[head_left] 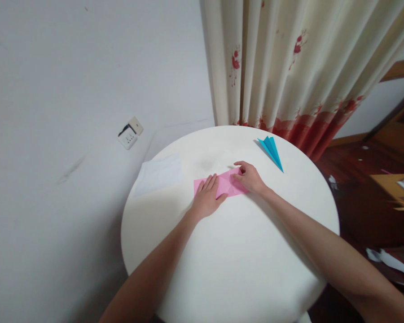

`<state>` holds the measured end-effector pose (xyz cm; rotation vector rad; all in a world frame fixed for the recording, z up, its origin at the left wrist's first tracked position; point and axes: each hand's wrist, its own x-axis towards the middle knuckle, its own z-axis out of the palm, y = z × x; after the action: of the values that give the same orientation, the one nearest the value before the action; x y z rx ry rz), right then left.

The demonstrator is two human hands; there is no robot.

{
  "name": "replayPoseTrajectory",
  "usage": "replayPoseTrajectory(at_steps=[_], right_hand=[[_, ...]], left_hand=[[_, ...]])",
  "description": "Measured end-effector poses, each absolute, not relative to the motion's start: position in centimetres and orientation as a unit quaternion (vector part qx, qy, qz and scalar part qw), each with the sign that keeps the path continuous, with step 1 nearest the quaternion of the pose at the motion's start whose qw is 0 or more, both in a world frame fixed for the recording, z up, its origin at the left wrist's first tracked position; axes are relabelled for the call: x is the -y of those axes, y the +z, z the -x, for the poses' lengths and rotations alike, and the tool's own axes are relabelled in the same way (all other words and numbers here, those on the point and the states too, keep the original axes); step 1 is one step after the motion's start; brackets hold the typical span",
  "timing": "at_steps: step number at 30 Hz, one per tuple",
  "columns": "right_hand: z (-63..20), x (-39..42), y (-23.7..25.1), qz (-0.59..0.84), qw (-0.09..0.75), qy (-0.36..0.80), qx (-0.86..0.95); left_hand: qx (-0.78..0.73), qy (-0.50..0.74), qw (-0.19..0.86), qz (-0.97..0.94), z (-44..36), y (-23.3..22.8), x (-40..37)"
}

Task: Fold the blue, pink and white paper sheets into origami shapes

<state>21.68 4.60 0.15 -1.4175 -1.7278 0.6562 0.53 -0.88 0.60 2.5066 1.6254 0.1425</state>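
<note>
A pink sheet of paper (226, 183), folded into a long strip, lies near the middle of a round white table (235, 260). My left hand (207, 196) rests flat on the strip's left part, fingers together and stretched out. My right hand (249, 176) presses its bent fingertips on the strip's right end near a folded corner. A blue folded paper plane (272, 150) lies further back to the right, apart from both hands.
A white sheet (158, 174) lies at the table's left edge. A white wall with a socket (130, 133) stands to the left. A cream curtain with red print (289, 67) hangs behind. Dark wooden floor with paper scraps (388, 260) lies to the right.
</note>
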Motion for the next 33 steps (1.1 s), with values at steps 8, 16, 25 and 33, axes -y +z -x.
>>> replayPoseTrajectory(at_steps=[8,16,25,33], right_hand=[[-20.7,-2.8,1.9,0.439,0.42,0.304,0.734],[-20.7,-2.6,1.8,0.36,0.286,0.315,0.83],[-21.4,-3.0,1.5,0.493,0.174,0.154,0.838],[-23.9,-3.9,1.5,0.558,0.073,0.184,0.805]], left_hand=[[-0.578,0.089,0.122,-0.802,-0.7,1.0,0.8],[-0.57,0.111,0.117,-0.805,-0.6,0.5,0.6],[-0.537,0.06,0.065,-0.839,-0.5,0.6,0.9],[-0.535,0.052,0.059,-0.841,-0.5,0.7,1.0]])
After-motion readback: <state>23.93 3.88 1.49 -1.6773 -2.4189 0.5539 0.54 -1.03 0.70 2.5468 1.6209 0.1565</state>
